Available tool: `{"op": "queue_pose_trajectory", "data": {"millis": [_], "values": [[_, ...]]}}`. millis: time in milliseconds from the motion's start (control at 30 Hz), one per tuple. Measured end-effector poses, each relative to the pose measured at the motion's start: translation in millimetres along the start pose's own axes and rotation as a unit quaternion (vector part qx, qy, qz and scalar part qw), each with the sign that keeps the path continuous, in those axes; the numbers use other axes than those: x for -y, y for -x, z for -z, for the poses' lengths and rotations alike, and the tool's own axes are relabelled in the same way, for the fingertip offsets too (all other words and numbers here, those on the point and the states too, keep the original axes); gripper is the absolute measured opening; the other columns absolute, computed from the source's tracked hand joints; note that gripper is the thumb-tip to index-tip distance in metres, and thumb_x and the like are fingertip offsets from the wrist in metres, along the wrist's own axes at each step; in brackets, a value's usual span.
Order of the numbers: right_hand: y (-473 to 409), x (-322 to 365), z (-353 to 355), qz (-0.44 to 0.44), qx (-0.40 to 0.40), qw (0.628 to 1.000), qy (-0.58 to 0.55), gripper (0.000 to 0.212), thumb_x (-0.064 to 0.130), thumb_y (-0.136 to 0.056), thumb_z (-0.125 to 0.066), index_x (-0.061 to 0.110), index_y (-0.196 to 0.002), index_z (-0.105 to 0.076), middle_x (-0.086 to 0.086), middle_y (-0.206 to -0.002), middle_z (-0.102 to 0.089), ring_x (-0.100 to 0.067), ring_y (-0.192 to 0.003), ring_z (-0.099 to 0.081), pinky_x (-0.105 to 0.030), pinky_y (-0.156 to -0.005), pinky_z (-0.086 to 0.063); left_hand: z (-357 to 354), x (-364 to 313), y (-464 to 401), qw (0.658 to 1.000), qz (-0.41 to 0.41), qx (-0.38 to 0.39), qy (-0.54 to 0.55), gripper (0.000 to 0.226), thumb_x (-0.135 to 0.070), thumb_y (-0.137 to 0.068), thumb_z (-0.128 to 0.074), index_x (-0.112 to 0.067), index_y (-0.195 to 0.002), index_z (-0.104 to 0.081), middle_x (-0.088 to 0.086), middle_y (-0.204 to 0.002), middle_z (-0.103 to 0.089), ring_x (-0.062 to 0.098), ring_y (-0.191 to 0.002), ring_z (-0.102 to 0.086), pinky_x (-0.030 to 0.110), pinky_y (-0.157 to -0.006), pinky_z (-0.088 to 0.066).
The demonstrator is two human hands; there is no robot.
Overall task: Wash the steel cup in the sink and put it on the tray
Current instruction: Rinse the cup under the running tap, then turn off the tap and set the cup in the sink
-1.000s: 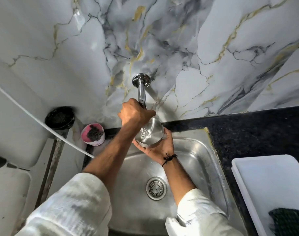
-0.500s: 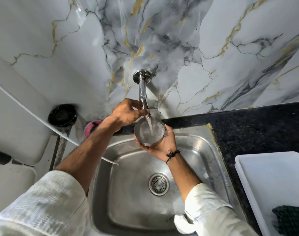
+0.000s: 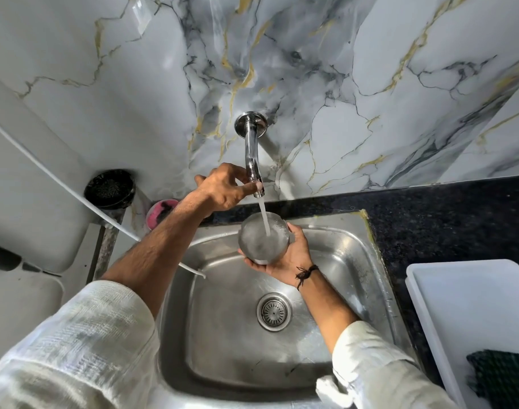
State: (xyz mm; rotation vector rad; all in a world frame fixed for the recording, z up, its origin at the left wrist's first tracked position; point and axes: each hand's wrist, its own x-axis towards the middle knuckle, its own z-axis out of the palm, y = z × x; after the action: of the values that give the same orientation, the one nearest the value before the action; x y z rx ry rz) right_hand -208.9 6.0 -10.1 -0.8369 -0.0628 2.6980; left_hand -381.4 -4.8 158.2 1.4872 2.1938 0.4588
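Observation:
The steel cup (image 3: 259, 240) is upright over the back of the steel sink (image 3: 350, 255), cradled from below and the right in my right hand (image 3: 287, 258). A stream of water (image 3: 264, 216) runs from the chrome tap (image 3: 252, 154) into the cup, which is filling. My left hand (image 3: 223, 190) is up at the tap's spout, thumb and fingers pinched on its tip. The white tray (image 3: 459, 290) lies on the black counter at the right.
A dark green scrub pad (image 3: 503, 376) lies in the tray's near corner. The drain (image 3: 274, 312) is in the sink's middle. A pink dish with a black scrubber (image 3: 161, 214) and a black round lid (image 3: 110, 188) sit back left. A white hose (image 3: 75, 190) runs into the sink.
My left hand slid from covering the tap's end to pinching its tip, and water began to run. My right hand lowered the cup slightly under the stream.

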Motion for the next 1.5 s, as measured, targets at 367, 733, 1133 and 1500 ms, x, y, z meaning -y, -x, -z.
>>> {"op": "queue_pose_trajectory", "data": {"millis": [367, 733, 1133, 1500], "values": [[-0.3, -1.2, -16.3, -0.007, 0.042, 0.998, -0.035, 0.092, 0.063, -0.085, -0.061, 0.012, -0.159, -0.045, -0.025, -0.166, -0.043, -0.048, -0.155, -0.037, -0.058, -0.102, -0.05, -17.9, -16.9, 0.0, 0.978, 0.032, -0.141, -0.152, 0.056, -0.072, -0.088, -0.06, -0.017, -0.088, -0.068, 0.005, -0.088, -0.071, 0.03, -0.093, -0.064, 0.054, -0.102, -0.034], [15.0, -3.3, 2.4, -0.012, 0.003, 1.0, -0.022, 0.086, 0.061, -0.082, -0.064, 0.014, -0.153, -0.054, -0.027, -0.158, -0.052, -0.053, -0.149, -0.045, -0.059, -0.103, -0.051, -22.8, -23.0, 3.5, 0.976, 0.076, -0.154, -0.135, 0.056, -0.072, -0.086, -0.063, -0.016, -0.087, -0.068, 0.007, -0.085, -0.071, 0.03, -0.083, -0.063, 0.053, -0.105, -0.037], [42.8, -0.7, 9.4, 0.026, -0.152, 0.94, 0.303, 0.029, 0.056, -0.082, -0.076, 0.037, -0.103, -0.081, -0.013, -0.128, -0.077, -0.033, -0.108, -0.075, -0.054, -0.098, -0.061, -39.4, -0.1, 40.4, 0.983, 0.069, -0.165, -0.026, 0.048, -0.062, -0.096, -0.055, -0.018, -0.095, -0.075, 0.007, -0.1, -0.077, 0.031, -0.091, -0.07, 0.054, -0.1, -0.051], [78.8, -3.5, -2.4, 0.291, -0.2, 0.458, 0.816, 0.095, 0.069, -0.048, -0.086, 0.043, -0.133, -0.052, -0.005, -0.13, -0.054, -0.03, -0.124, -0.053, -0.039, -0.106, -0.05, -92.3, 54.1, 99.5, 0.989, 0.122, -0.082, 0.032, 0.027, -0.042, -0.099, -0.063, -0.019, -0.102, -0.076, 0.01, -0.106, -0.08, 0.034, -0.106, -0.071, 0.056, -0.103, -0.05]]}}
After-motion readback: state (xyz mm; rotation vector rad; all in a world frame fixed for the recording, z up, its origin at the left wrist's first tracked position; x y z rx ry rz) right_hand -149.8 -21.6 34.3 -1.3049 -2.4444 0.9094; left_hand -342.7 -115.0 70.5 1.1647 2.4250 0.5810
